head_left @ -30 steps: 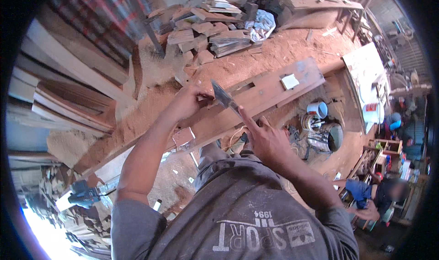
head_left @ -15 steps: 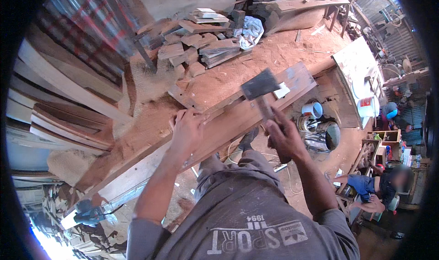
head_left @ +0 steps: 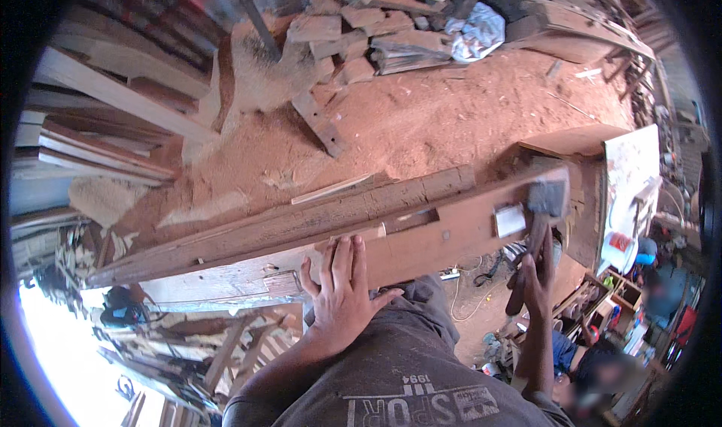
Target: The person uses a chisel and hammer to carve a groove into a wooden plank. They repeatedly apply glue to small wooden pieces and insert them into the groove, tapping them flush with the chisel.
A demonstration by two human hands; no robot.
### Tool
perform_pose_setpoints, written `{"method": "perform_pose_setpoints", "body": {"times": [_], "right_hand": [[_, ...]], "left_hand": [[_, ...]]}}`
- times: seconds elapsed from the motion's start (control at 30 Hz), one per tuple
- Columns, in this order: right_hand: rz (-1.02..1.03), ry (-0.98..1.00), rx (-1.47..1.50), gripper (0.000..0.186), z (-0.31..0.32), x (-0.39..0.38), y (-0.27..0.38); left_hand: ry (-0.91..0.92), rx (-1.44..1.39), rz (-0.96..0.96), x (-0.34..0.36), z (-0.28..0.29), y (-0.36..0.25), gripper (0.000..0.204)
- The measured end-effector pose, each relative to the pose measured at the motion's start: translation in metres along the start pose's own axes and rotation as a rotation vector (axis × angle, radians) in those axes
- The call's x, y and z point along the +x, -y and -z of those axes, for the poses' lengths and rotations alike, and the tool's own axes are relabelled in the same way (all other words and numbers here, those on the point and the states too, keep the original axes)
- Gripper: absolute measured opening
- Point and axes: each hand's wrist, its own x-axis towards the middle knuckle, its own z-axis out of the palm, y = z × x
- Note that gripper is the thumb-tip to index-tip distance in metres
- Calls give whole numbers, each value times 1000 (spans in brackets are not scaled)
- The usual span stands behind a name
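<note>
Head view: my left hand (head_left: 342, 292) lies palm down with fingers spread, grasping nothing, its fingertips resting where a pale board (head_left: 218, 284) meets a reddish-brown plank (head_left: 410, 255). My right hand (head_left: 536, 283) is closed round the wooden handle of a hatchet-like tool (head_left: 547, 200), whose flat, dark grey head shows over the far right end of the plank. The head is blurred, and I cannot tell whether it touches the wood or hangs just above it.

The plank slants up to the right in front of my body. It has a dark slot (head_left: 417, 219) cut near its far edge, and a small white piece (head_left: 510, 221) lies on it, near the tool's head. A rough brown beam (head_left: 338, 211) runs along the far side of the plank and the pale board. Beyond that, a short wooden block (head_left: 317, 124) with holes lies on the sawdust-covered ground (head_left: 466, 115), and further off a whitish bundle (head_left: 476, 33) sits against stacked offcuts (head_left: 410, 49). A white bucket (head_left: 618, 254) stands to my right, and a person in dark clothing is at the lower right.
</note>
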Motion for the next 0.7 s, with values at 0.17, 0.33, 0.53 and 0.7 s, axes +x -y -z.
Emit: {"method": "perform_pose_setpoints", "body": {"times": [0.17,0.33,0.53,0.7], "right_hand": [[-89,28,53,83,-2,21,33],[109,9,-282,73,13,31,5],[18,19,-419,75,21,25,6],[138,18,-508,77,22,31,7]], "left_hand": [[-147,2,55,3,-16,-4,107],[-250,-34,53,1,-37,0,89],[-334,-24,73,-9,-54,-3,67],[-338,-10,70,-2,-46,-4,65]]}}
